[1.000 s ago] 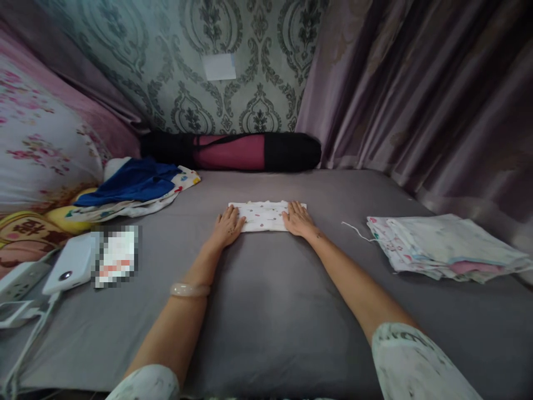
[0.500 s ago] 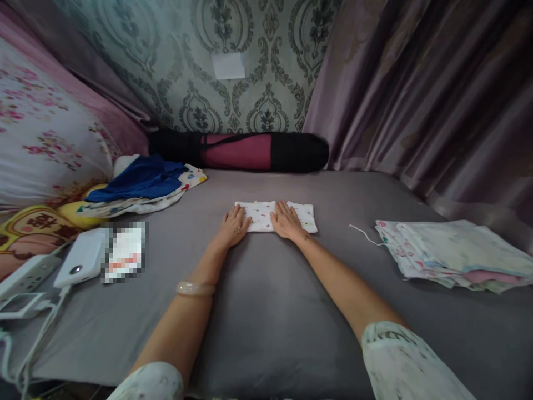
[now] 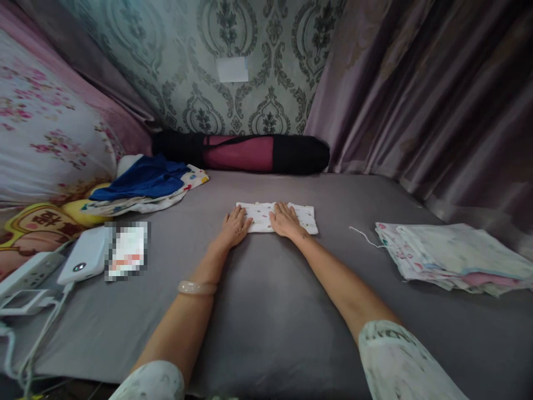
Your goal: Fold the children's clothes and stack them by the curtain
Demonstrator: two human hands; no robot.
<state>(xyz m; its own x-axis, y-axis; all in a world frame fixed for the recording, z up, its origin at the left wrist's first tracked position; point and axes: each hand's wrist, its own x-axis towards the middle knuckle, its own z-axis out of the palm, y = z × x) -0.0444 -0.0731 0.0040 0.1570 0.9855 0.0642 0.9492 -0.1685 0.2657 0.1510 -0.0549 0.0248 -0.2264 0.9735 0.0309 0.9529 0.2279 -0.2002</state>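
Flat and unclenched, both our hands lie palm down with fingers stretched forward, pinching nothing. Our left hand (image 3: 236, 228) rests at the left end of a folded white cloth (image 3: 260, 216) dotted with small prints, and our right hand (image 3: 286, 220) rests on the same cloth just right of its middle, so that a strip of it shows between our thumbs and its right end lies uncovered. We see this cloth lying on the grey sheet (image 3: 270, 311), its long side running crosswise in front of us. Around our left forearm sits a pale bangle (image 3: 197, 288). To our right, well apart from the folded cloth, lies a stack of light cloths (image 3: 462, 253), with a white string (image 3: 366, 236) trailing from its near-left corner region toward us and the middle. On our left, a blue cloth (image 3: 145, 179) lies over a white patterned cloth (image 3: 144, 206); nearer us are a white device (image 3: 85, 253), a power strip (image 3: 31, 272) and a blurred-out item (image 3: 128, 250). Beyond our hands, a black and dark pink roll (image 3: 241, 154) lies along the patterned wall (image 3: 270, 61).
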